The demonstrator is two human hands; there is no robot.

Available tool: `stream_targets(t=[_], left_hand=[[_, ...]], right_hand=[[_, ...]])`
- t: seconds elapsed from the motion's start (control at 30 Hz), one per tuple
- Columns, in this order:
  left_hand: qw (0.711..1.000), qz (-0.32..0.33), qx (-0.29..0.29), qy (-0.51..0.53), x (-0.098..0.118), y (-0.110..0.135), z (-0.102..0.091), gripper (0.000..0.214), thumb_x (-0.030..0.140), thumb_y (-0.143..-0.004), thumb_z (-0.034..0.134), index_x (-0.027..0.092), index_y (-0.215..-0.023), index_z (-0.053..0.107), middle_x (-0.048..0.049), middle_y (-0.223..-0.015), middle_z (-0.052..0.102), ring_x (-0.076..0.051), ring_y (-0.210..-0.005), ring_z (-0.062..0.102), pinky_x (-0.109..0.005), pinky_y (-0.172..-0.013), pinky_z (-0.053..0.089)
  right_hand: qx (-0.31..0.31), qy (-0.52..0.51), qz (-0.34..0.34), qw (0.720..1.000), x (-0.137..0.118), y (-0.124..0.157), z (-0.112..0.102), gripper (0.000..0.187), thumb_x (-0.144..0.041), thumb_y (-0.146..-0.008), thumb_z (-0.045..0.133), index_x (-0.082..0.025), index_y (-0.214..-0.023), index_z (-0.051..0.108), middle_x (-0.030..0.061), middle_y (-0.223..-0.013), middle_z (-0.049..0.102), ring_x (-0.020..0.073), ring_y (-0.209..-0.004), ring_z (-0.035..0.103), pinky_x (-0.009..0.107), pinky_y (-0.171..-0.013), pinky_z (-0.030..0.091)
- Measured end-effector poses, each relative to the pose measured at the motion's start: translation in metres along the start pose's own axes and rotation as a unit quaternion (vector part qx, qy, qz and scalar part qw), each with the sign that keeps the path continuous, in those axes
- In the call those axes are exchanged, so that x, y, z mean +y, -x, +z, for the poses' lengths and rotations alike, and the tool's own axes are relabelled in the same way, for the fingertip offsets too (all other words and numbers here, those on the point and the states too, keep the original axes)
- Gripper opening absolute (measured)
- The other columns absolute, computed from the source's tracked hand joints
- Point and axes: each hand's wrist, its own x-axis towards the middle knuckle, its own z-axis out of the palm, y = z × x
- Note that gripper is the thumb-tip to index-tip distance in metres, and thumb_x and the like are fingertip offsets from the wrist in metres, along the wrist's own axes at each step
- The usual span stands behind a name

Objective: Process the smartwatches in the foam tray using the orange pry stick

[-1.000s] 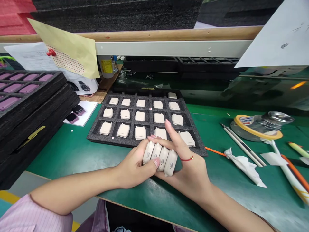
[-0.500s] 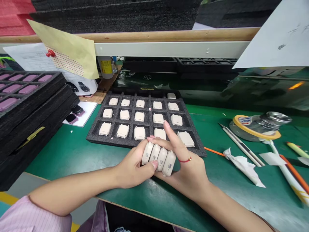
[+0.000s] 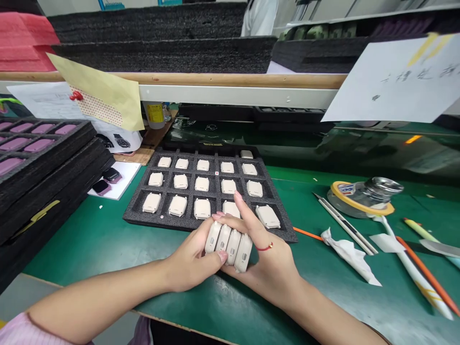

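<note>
While the left hand [image 3: 192, 263] and the right hand [image 3: 273, 263] together grasp four cream watch cases [image 3: 233, 244] in a row, held above the tabletop [image 3: 97, 249] near its front edge, a black foam tray [image 3: 138, 216] of similar cases [image 3: 201, 209] lies just beyond them, farther from that edge; a glass jar [image 3: 359, 190] sits to the tray's right.

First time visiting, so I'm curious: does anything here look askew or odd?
The yellow sheet hangs slanted, and a crumpled white tissue lies right of the tray: both untidy against neat rows of pale cases.
</note>
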Motion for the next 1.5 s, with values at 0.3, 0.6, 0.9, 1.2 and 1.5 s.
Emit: stream_targets(t=[0.3,0.6,0.9,1.2,1.5], left_hand=[[0.999,0.009,0.032,-0.03,-0.008,0.002,0.002,0.037,0.04,-0.097,0.052,0.013,-0.122,0.052,-0.0098,-0.105,0.065,-0.022,-0.094,0.06,-0.036,-0.09,0.05],[0.965,-0.125,0.081,0.218,-0.01,0.001,0.009,0.071,0.08,-0.081,0.056,0.02,-0.116,0.066,-0.0034,-0.094,0.064,-0.017,-0.086,0.056,-0.029,-0.081,0.049],[0.983,-0.063,0.026,0.169,-0.004,0.004,0.001,0.051,0.059,-0.091,0.064,0.021,-0.126,0.061,-0.0027,-0.103,0.061,-0.016,-0.089,0.053,-0.027,-0.081,0.047],[0.986,-0.062,0.041,0.151,-0.006,0.005,0.002,0.054,0.063,-0.092,0.059,0.021,-0.126,0.063,-0.0077,-0.118,0.065,-0.022,-0.102,0.058,-0.031,-0.083,0.051],[0.966,-0.099,0.045,0.233,-0.006,-0.001,0.003,0.049,0.061,-0.086,0.067,0.017,-0.108,0.066,-0.0036,-0.088,0.068,-0.015,-0.075,0.062,-0.025,-0.066,0.052]], right_hand=[[0.009,0.009,-0.01,1.0,-0.005,-0.001,0.002,0.1,-0.015,-0.083,0.067,-0.026,-0.164,0.01,0.0036,-0.125,0.074,0.0215,-0.115,0.072,0.032,-0.096,0.062],[0.001,-0.035,-0.011,0.999,-0.001,-0.002,0.003,0.106,-0.014,-0.08,0.073,-0.027,-0.164,0.008,0.0019,-0.127,0.073,0.0202,-0.121,0.068,0.031,-0.103,0.057],[-0.019,-0.122,-0.017,0.992,0.01,-0.007,-0.007,0.109,-0.016,-0.078,0.079,-0.029,-0.163,0.013,0.0034,-0.124,0.073,0.0213,-0.121,0.068,0.033,-0.106,0.056],[-0.019,-0.121,-0.018,0.992,0.009,-0.009,-0.008,0.109,-0.015,-0.075,0.079,-0.031,-0.162,0.016,0.004,-0.125,0.074,0.0234,-0.121,0.069,0.036,-0.105,0.057],[-0.029,-0.135,-0.026,0.99,0.012,-0.008,-0.006,0.107,-0.015,-0.075,0.079,-0.03,-0.162,0.019,0.0035,-0.124,0.074,0.0224,-0.121,0.069,0.039,-0.112,0.052]])
